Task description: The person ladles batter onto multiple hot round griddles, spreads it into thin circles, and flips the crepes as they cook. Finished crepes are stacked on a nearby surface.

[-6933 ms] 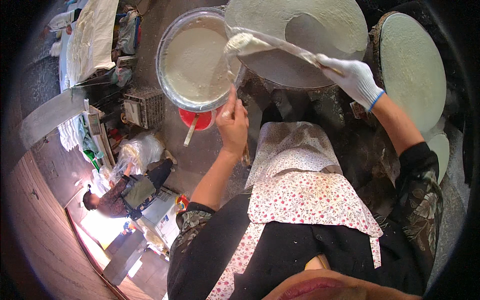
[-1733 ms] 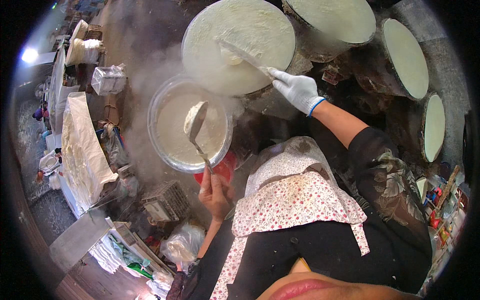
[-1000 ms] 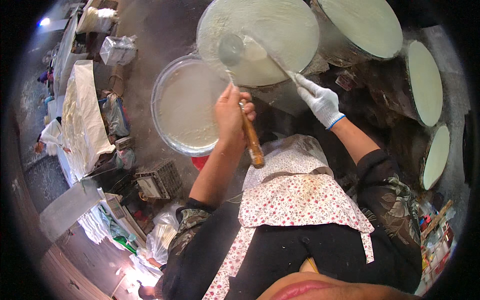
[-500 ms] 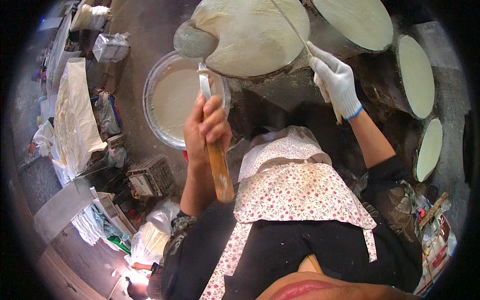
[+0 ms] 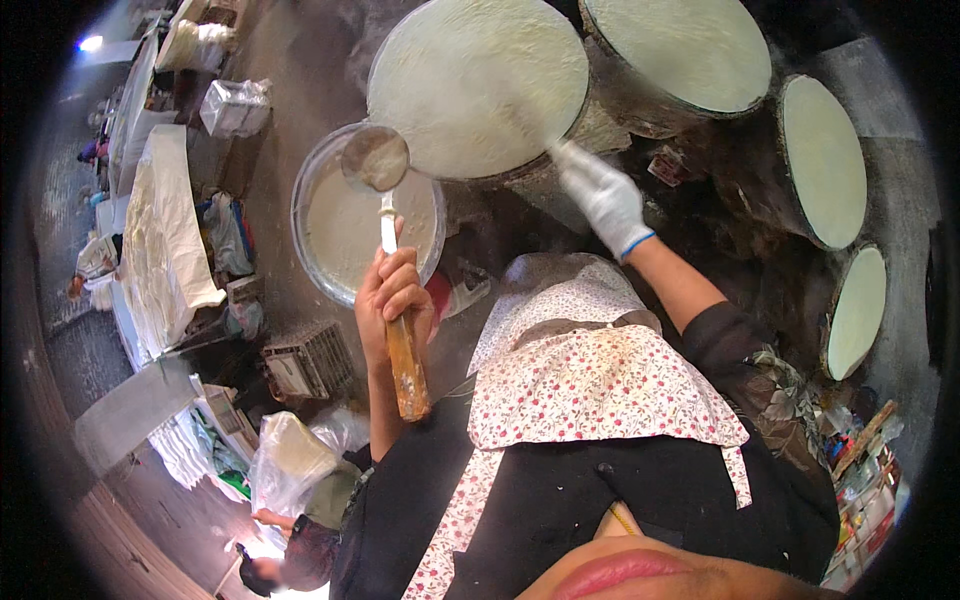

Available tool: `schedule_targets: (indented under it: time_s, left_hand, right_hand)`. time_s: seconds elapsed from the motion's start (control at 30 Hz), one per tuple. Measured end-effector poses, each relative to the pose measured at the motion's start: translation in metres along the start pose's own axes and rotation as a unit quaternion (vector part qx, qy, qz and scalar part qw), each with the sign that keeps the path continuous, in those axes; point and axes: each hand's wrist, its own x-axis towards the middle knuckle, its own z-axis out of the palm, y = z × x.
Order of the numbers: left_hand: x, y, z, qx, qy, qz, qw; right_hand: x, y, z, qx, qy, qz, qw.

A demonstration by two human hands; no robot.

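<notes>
- The left hand is bare, its fingers wrapped firmly round the handle of a ladle; the handle's wooden end points back toward the wearer's body.
- Ahead of that hand, the ladle's round head overlaps the far part of a wide clear-walled bowl of pale liquid batter; whether it touches the batter cannot be told.
- The right hand, in a white glove with a blue cuff, is blurred; its fingers are bent closed on a scraper, also blurred, though the exact grip is unclear.
- The scraper extends ahead and leftward from the glove, over a round griddle covered by a pale batter layer.
- Beyond and right of the glove stand three more pale-topped rounds.
- Just behind the bowl, beside the left hand, a red container partly shows.
- Between the forearms hangs a flowered apron.
- Well left of and behind the left hand, another person is near a plastic bag.
</notes>
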Motion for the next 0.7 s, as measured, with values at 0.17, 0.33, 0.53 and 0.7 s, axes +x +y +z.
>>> schedule_targets:
  time_s: [0.17, 0.33, 0.53, 0.7]
  left_hand:
    - [0.013, 0.027, 0.006, 0.017, 0.037, -0.055, 0.998]
    - [0.036, 0.034, 0.019, 0.034, 0.007, -0.148, 0.988]
    - [0.066, 0.023, 0.031, 0.084, 0.005, -0.242, 0.967]
    - [0.09, 0.032, 0.044, 0.045, 0.129, -0.241, 0.961]
  right_hand:
    - [0.011, 0.016, -0.01, -0.232, -0.071, 0.101, 0.965]
    - [-0.014, -0.008, 0.008, -0.089, 0.124, 0.073, 0.986]
    - [-0.047, -0.018, 0.014, -0.28, 0.05, 0.308, 0.908]
    - [-0.044, 0.013, 0.028, -0.319, 0.217, 0.077, 0.919]
